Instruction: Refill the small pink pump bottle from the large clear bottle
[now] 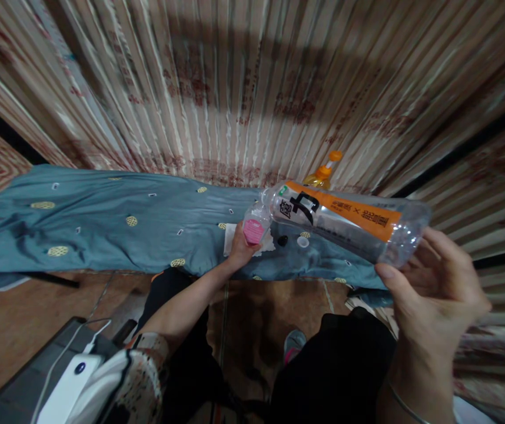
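Note:
My right hand [431,282] grips the base of a clear plastic bottle [345,222] with an orange label, held nearly level, its open neck pointing left. My left hand [240,247] reaches out over the blue cloth [102,224] and holds a small clear container with a pink lid [253,228] right at the bottle's mouth. A white cap [303,241] and a small black cap [282,240] lie on the cloth just under the bottle. White paper [230,238] lies beneath my left hand.
A yellow bottle with an orange cap [323,174] stands behind the clear bottle, against striped curtains [235,88]. A white device with a cable [69,383] sits at lower left. Brown tiled floor [23,318] lies below the cloth-covered surface.

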A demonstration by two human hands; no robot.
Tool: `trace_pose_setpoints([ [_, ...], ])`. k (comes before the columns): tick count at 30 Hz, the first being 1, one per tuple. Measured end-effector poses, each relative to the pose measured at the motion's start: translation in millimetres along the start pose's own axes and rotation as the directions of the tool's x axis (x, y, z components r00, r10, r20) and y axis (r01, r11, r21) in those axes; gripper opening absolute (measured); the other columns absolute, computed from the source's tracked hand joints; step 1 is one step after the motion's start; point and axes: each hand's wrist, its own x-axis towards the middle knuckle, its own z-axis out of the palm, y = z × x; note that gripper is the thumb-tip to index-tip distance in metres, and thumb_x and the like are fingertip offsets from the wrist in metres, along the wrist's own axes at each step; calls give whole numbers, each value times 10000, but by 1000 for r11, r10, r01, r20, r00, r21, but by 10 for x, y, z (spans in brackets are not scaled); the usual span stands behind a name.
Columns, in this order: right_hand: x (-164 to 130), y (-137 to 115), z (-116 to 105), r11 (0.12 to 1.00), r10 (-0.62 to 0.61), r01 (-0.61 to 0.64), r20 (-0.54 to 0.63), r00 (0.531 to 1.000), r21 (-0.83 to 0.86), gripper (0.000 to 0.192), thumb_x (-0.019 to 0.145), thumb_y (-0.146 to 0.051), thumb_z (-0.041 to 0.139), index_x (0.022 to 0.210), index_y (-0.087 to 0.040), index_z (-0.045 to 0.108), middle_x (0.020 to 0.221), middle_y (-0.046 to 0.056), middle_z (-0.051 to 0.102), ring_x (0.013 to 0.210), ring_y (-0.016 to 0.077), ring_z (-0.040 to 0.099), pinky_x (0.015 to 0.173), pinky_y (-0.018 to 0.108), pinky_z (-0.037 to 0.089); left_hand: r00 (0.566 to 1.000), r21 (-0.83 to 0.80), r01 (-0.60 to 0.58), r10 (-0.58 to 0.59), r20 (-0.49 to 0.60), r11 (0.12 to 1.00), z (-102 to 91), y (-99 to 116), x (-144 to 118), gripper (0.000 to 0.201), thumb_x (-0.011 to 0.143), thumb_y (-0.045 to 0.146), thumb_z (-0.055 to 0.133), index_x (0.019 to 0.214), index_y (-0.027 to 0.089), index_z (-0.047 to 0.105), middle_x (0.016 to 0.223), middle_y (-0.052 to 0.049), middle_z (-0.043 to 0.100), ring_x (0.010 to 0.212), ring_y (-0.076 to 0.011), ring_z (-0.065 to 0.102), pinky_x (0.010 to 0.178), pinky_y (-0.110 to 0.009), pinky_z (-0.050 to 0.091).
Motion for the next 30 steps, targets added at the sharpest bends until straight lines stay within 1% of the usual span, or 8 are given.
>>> trace_pose_setpoints([
  [3, 50, 24, -16, 1000, -10, 10, 23, 1000, 4, 736, 535, -293, 1059, 1222, -413, 825, 1229, 28, 827, 1080, 273, 793, 1045, 535, 652, 1000, -18, -3, 3, 2, 1000, 13, -19, 7, 849, 531, 145, 916, 1276, 243, 521, 1224, -64, 669, 1151, -288, 662, 1123, -500, 516],
  [9, 131, 84, -43, 1000, -15, 14, 65, 998, 28, 732, 551, -306, 1059, 1238, -386, 821, 1262, 57, 816, 1127, 303, 789, 1096, 590, 615, 1000, -38, -4, 4, -11, 999, 31, -68, 20, 847, 518, 147, 927, 1260, 244, 531, 1217, -62, 670, 1147, -292, 663, 1113, -501, 522],
  [12, 153, 107, -43, 1000, -20, 20, 58, 998, 4, 721, 565, -354, 1056, 1244, -369, 815, 1248, 68, 815, 1109, 314, 793, 1073, 606, 626, 1000, -34, 2, -2, -7, 999, 31, -95, 27, 858, 510, 145, 938, 1256, 254, 527, 1205, -54, 674, 1138, -291, 665, 1119, -510, 521],
  [16, 203, 122, -27, 999, -44, 44, 50, 998, -12, 714, 546, -396, 1057, 1219, -363, 822, 1199, 63, 824, 1027, 294, 800, 966, 556, 680, 1000, -36, 21, -21, 0, 999, 30, -108, 35, 876, 503, 139, 936, 1261, 252, 512, 1205, -53, 669, 1138, -290, 666, 1117, -511, 521],
  [19, 258, 130, -13, 999, -49, 48, 57, 997, 9, 707, 542, -371, 1055, 1211, -358, 827, 1190, 57, 828, 1009, 270, 794, 964, 527, 683, 1000, -45, 25, -25, 9, 999, 25, -91, 30, 880, 515, 148, 933, 1280, 246, 508, 1221, -61, 669, 1151, -289, 666, 1117, -504, 517],
  [24, 305, 159, -8, 995, -67, 63, 62, 996, 77, 715, 510, -325, 1073, 1187, -321, 842, 1160, 54, 833, 994, 237, 787, 953, 433, 672, 1000, -18, 22, -22, 11, 1000, -1, -26, 10, 846, 531, 163, 931, 1268, 231, 520, 1230, -72, 668, 1173, -296, 663, 1124, -504, 512],
  [28, 269, 178, 1, 997, -58, 56, 42, 997, 55, 710, 533, -370, 1071, 1199, -306, 834, 1162, 69, 826, 1004, 269, 790, 939, 480, 674, 1000, 0, 14, -14, 11, 1000, -25, 19, 6, 832, 521, 156, 938, 1243, 229, 532, 1229, -71, 667, 1190, -304, 660, 1131, -505, 508],
  [30, 247, 179, 12, 996, -62, 60, 30, 998, 72, 691, 545, -350, 1064, 1196, -306, 837, 1165, 71, 829, 997, 263, 790, 919, 464, 680, 1000, 6, 18, -18, 13, 1000, -31, 40, 6, 834, 515, 154, 940, 1239, 229, 532, 1225, -68, 668, 1200, -308, 660, 1136, -508, 507],
])
